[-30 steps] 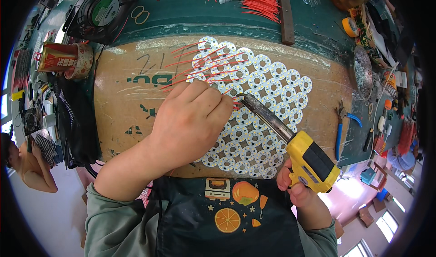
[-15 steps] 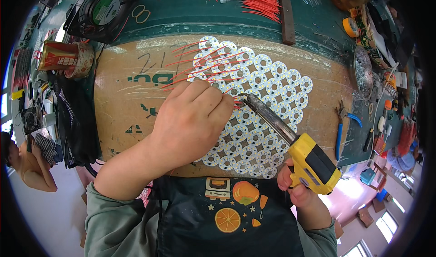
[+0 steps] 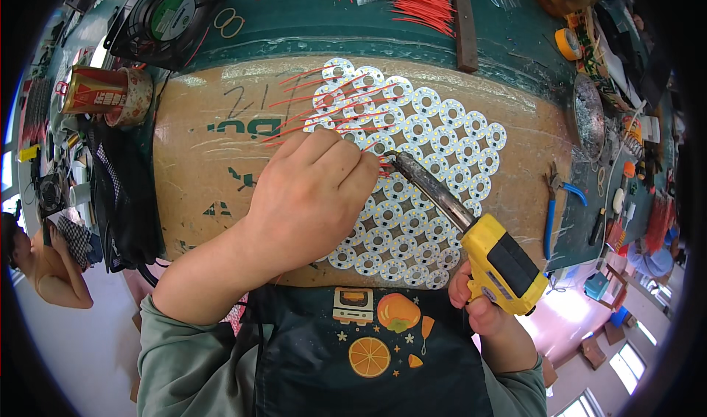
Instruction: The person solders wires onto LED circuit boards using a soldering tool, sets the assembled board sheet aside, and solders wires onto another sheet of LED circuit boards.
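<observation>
My left hand [image 3: 313,192] is closed over a panel of round white LED boards [image 3: 443,141], its fingers pinching red wires whose ends show at the fingertips. In my right hand [image 3: 477,299] is a yellow and black soldering gun [image 3: 507,264]. Its dark tip meets a ring-shaped board right beside the left fingertips. Several red wires [image 3: 300,102] stick out leftward from the boards in the upper left of the panel. The left hand hides part of the panel's left side.
A cardboard sheet [image 3: 195,159] lies under the panel. Blue-handled pliers [image 3: 550,222] lie to the right, near a metal dish [image 3: 588,115]. Farther off are a bundle of red wires [image 3: 426,4], a metal bar [image 3: 464,26] and a black fan [image 3: 166,15]. Another person [image 3: 55,262] sits at far left.
The soldering gun has shifted slightly left, its tip closer to my left fingertips. My left hand has barely moved.
</observation>
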Demonstrator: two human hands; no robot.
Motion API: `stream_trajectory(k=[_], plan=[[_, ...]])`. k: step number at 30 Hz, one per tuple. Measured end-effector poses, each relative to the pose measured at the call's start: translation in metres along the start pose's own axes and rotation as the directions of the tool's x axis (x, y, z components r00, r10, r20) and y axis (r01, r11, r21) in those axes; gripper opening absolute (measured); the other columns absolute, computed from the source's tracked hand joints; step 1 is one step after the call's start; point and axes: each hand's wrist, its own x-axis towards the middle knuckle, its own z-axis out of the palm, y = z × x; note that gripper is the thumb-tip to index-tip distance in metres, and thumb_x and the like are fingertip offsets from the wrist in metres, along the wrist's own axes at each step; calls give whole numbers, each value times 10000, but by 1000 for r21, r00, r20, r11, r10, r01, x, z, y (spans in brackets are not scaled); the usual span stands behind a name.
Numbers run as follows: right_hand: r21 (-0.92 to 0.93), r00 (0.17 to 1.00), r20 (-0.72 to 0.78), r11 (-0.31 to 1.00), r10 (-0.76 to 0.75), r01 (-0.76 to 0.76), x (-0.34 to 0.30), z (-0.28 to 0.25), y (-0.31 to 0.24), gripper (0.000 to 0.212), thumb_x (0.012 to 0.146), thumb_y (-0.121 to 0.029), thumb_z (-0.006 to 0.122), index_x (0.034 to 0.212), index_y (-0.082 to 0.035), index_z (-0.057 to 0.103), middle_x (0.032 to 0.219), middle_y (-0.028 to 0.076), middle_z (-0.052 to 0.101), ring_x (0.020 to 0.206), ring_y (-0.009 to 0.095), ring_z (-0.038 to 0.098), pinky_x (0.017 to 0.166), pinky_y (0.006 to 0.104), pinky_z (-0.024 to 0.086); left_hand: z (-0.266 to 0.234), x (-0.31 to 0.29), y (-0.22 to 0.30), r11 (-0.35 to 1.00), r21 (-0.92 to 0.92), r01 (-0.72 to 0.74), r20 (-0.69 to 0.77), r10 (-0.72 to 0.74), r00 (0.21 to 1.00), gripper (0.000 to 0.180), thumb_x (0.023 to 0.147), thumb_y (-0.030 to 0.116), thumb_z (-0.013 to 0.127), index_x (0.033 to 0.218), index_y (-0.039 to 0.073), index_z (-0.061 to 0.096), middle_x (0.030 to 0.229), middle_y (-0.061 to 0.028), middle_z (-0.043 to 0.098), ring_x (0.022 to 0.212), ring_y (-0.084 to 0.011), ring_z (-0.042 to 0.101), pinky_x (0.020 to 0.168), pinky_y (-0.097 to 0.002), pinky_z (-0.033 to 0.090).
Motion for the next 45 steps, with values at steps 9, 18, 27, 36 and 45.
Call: stream_trajectory(k=[9, 18, 27, 36, 45], plan=[[52, 998, -27, 997, -56, 57, 1, 2, 0, 816, 743, -460, 853, 1317, -14, 483, 776, 6, 499, 693, 133, 509, 584, 265, 421, 1, 0, 0, 1000, 5, -1, -8, 1, 1000, 172, 740, 91, 639, 901, 33, 653, 798, -43, 537, 814, -218, 575, 714, -353, 465], [-3, 999, 0, 999, -39, 39, 1, 0, 0, 762, 752, -468, 846, 1260, -19, 498, 774, 7, 495, 690, 134, 508, 580, 265, 420, 1, 0, 0, 1000, 12, -3, -2, 3, 1000, 181, 735, 90, 636, 904, 28, 652, 801, -45, 540, 806, -220, 571, 708, -351, 469], [-40, 999, -16, 999, -33, 32, 3, 3, -3, 873, 717, -492, 864, 1333, -20, 462, 780, 2, 496, 687, 129, 503, 580, 260, 417, -3, 1, 1, 1000, 0, 17, 25, -17, 1000, 286, 658, 3, 674, 940, 52, 687, 827, -41, 597, 780, -223, 602, 706, -350, 502], [75, 999, -15, 996, -42, 43, 3, 4, -6, 914, 708, -473, 878, 1373, -23, 441, 764, 0, 499, 674, 132, 503, 574, 262, 418, -3, 1, 1, 1000, 5, 16, 17, -16, 1000, 285, 661, 9, 677, 944, 49, 680, 806, -42, 588, 771, -229, 599, 706, -354, 499], [125, 998, -42, 990, -56, 61, 7, 9, -7, 951, 721, -501, 864, 1410, -21, 417, 761, 3, 496, 643, 127, 501, 555, 265, 421, -16, -1, 4, 999, 16, 41, 89, -43, 995, 215, 741, 93, 640, 947, 39, 666, 836, -54, 568, 834, -235, 577, 746, -363, 483]])
